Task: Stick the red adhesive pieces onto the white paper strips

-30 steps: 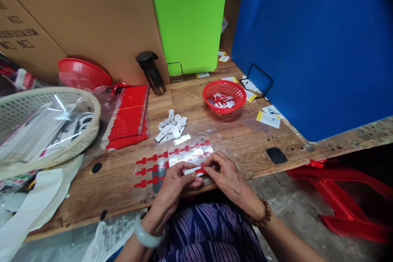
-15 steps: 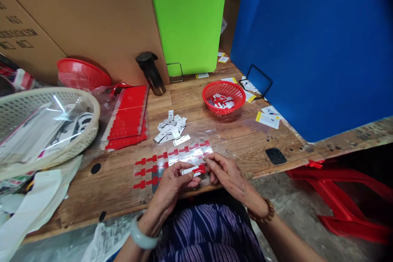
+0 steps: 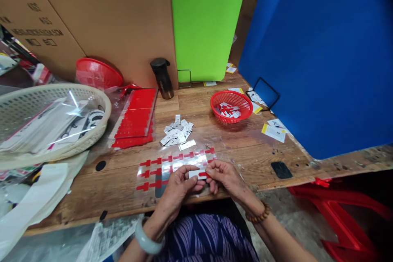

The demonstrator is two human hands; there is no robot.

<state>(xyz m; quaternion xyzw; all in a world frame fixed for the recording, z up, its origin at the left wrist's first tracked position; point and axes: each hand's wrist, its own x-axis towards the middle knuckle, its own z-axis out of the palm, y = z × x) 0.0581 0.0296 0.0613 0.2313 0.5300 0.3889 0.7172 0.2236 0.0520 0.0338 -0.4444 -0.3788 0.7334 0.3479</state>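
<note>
Near the table's front edge, my left hand (image 3: 183, 183) pinches the left end of a small white card (image 3: 193, 174). My right hand (image 3: 223, 176) has its thumb and fingers closed on a red sticker (image 3: 203, 175) at the card's right end. Under and beside both hands lies a clear sheet with rows of red T-shaped stickers (image 3: 156, 161). Behind the sheet is a pile of small white cards (image 3: 177, 132). A red basket (image 3: 231, 118) farther back holds white pieces with red parts. My fingers hide part of the card and the sticker.
At the left are a large cream basket (image 3: 106, 120) under clear plastic and stacked red sheets (image 3: 135, 112). A black bottle (image 3: 163, 80) stands behind. Green (image 3: 208, 20) and blue boards (image 3: 316, 57) rise at the back and right. A black pad (image 3: 281, 170) lies at the right edge.
The whole view has shifted, so things on the table appear lower and farther right. My right fingers have closed over the red sticker's right end, and the card looks more level.
</note>
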